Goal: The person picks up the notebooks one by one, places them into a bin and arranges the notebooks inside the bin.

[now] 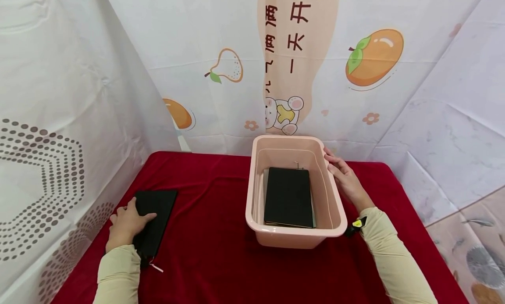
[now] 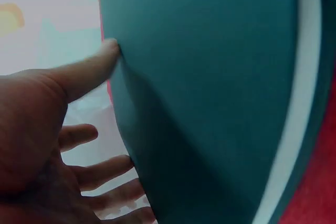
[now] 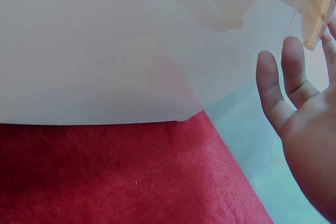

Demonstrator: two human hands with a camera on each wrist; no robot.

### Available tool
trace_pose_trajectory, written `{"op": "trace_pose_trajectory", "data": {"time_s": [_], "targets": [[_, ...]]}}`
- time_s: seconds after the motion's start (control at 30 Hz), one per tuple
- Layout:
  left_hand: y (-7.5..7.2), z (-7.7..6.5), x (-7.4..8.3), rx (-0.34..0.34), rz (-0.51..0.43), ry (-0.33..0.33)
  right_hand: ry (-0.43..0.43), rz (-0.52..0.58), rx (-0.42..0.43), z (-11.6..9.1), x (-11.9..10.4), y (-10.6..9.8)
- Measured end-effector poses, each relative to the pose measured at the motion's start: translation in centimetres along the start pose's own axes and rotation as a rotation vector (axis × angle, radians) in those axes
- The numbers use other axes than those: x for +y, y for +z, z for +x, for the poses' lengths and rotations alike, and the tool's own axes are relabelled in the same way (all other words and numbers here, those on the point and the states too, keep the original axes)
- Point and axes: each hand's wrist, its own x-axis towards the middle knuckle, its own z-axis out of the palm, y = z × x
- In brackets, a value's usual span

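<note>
My left hand [image 1: 127, 223] lies on a black notebook [image 1: 161, 207] at the table's left side, fingers spread and thumb across the cover. In the left wrist view, the thumb touches the notebook [image 2: 210, 77], which looks dark teal there with pale page edges, and several fingertips meet its edge. A pink plastic bin [image 1: 260, 227] stands right of the middle. Inside it lies another black notebook [image 1: 288, 196] on top of paler items, mostly hidden. My right hand [image 1: 347, 181] touches the bin's right rim from outside; fairly straight fingers show beside the rim in the right wrist view.
A red cloth [image 1: 209, 234] covers the table. White printed sheets [image 1: 189, 32] hang behind and at both sides, close to the table's edges. Black devices are strapped at both wrists, and a short white cord [image 1: 156, 267] shows by the left one.
</note>
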Motion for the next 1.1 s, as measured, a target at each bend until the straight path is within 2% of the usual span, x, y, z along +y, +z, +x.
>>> {"op": "trace_pose_trajectory", "data": {"time_s": [0.17, 0.33, 0.5, 0.67, 0.9, 1.1], "targets": [[-0.5, -0.6, -0.7, 0.001, -0.01, -0.054, -0.009, 0.015, 0.003, 0.0, 0.1, 0.1], [-0.5, -0.8, -1.3, -0.033, -0.051, -0.141, -0.007, 0.029, 0.001, 0.0, 0.2, 0.2], [-0.4, -0.4, -1.7, -0.034, -0.089, -0.227, -0.003, 0.027, 0.007, -0.1, 0.1, 0.3], [-0.4, 0.3, -1.9, -0.055, -0.167, -0.288, -0.015, 0.027, 0.007, -0.1, 0.1, 0.2], [-0.3, 0.6, -2.1, -0.052, -0.221, -0.332, -0.019, 0.027, 0.001, -0.2, 0.2, 0.2], [-0.1, 0.1, -2.0, 0.0, -0.238, -0.291, -0.011, 0.013, 0.009, -0.2, -0.1, 0.3]]}}
